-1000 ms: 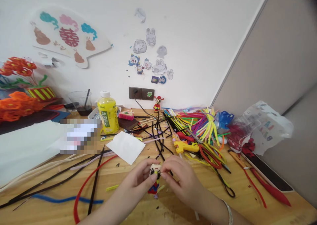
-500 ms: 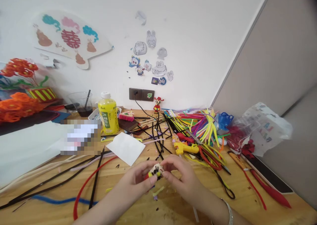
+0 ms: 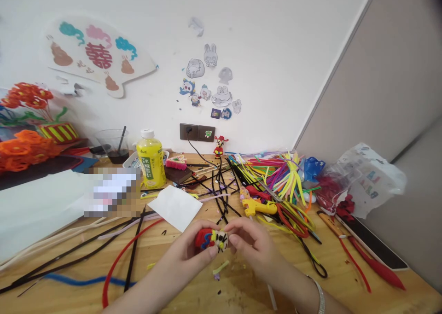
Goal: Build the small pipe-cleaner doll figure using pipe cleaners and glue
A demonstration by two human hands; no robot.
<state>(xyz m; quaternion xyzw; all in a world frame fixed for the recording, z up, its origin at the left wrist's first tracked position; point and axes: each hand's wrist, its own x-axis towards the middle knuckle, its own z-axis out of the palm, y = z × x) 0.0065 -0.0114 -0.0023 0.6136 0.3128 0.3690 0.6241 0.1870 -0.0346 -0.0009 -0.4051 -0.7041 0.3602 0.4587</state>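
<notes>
A small figure (image 3: 209, 239) with a red and blue body, a yellow band and a cream face with black marks lies on its side between my hands, above the wooden table. My left hand (image 3: 189, 254) is wrapped round its body, thumb near the face. The fingertips of my right hand (image 3: 253, 245) pinch at the head end; whether something thin is between them is too small to tell. Under the hands, a short pale yellow piece (image 3: 221, 267) lies on the table. A similar figure with a red hat (image 3: 219, 147) stands by the wall.
Behind my hands are white paper (image 3: 176, 207), black strips (image 3: 223, 189) and a yellow tool (image 3: 258, 207). Colourful pipe cleaners (image 3: 283, 176) lie at the back right, a yellow bottle (image 3: 151, 159) at the back left. A red-handled tool (image 3: 376, 263) is at the right.
The figure has turned onto its side, so its red and blue body now shows left of the face. Both hands stay in nearly the same place.
</notes>
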